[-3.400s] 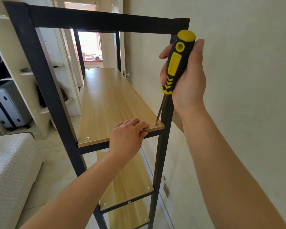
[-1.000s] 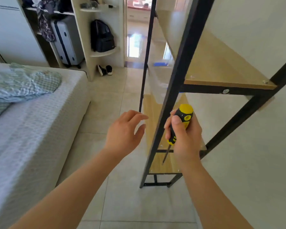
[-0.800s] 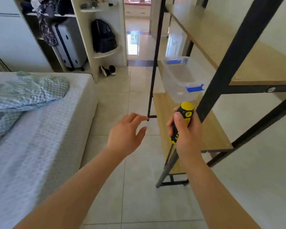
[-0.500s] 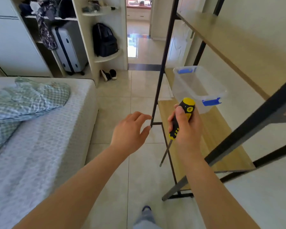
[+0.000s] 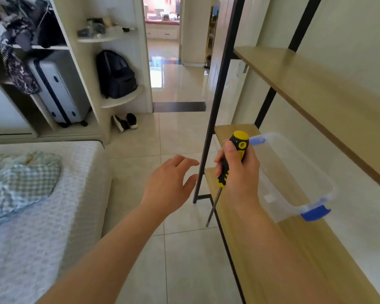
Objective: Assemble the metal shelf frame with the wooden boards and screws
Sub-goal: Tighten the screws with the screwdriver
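The black metal shelf frame (image 5: 217, 99) stands along the wall on the right, with a wooden board (image 5: 329, 93) fixed high up and a lower wooden board (image 5: 298, 251) beneath it. My right hand (image 5: 239, 174) grips a yellow and black screwdriver (image 5: 230, 163), its shaft pointing down beside the lower board's front edge. My left hand (image 5: 169, 185) hovers over the floor left of the frame's post, fingers relaxed and holding nothing. A clear plastic box (image 5: 294, 178) with blue clips sits on the lower board behind my right hand.
A bed (image 5: 37, 227) with a checked cloth (image 5: 15, 183) fills the left side. Beyond it stand white shelves with a grey suitcase (image 5: 57, 93) and a dark backpack (image 5: 116, 75). Shoes (image 5: 125, 121) lie near an open doorway. Tiled floor runs between bed and shelf.
My view has swung from the top board's corner down along the shelf. The screwdriver left the screw and both hands now hang low beside the lower board and plastic box.
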